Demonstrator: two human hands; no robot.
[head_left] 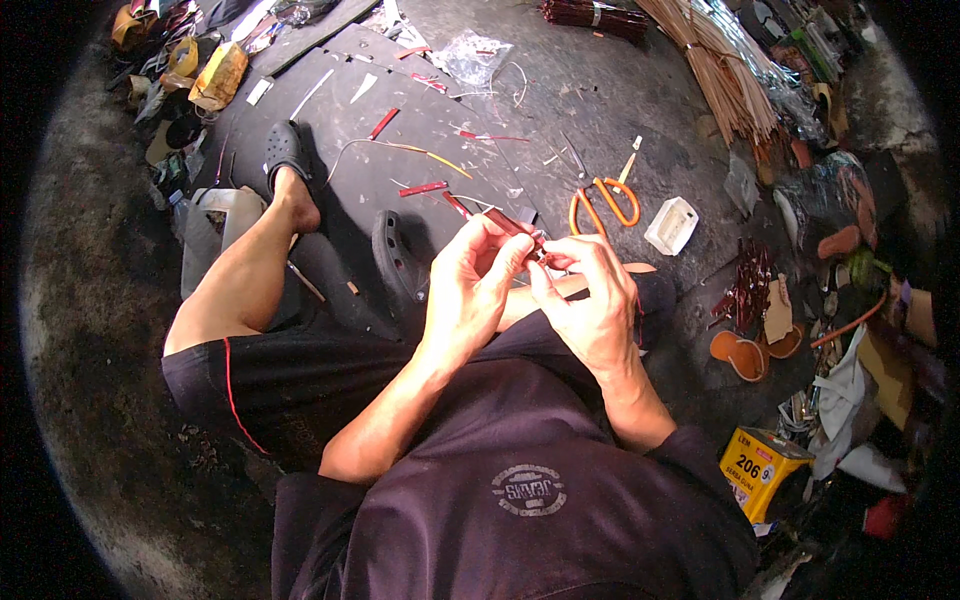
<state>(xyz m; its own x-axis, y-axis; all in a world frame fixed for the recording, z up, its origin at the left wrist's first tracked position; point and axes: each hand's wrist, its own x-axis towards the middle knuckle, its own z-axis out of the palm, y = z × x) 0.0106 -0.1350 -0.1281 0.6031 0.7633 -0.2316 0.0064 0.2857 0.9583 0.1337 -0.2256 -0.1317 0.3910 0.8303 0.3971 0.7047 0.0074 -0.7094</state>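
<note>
A glossy dark red strip [511, 221] is held up above my lap, between both hands. My left hand [462, 288] pinches it with thumb and fingers, and part of it sticks out past the fingertips. My right hand [597, 308] is closed at the strip's near end, thumb and forefinger pressed together there; the fingers partly hide that end. Just beyond the right hand, orange-handled scissors [604, 206] lie on the floor. Short red strip pieces [384, 123] are scattered on the dark mat farther off.
A small white plastic box [672, 226] stands right of the scissors. Farther right lie dark red strips [746, 285], and a yellow tin [762, 470] stands nearer. Long brown strips [715, 70] are bundled at the far right. A loose clog [392, 255] lies left of my hands.
</note>
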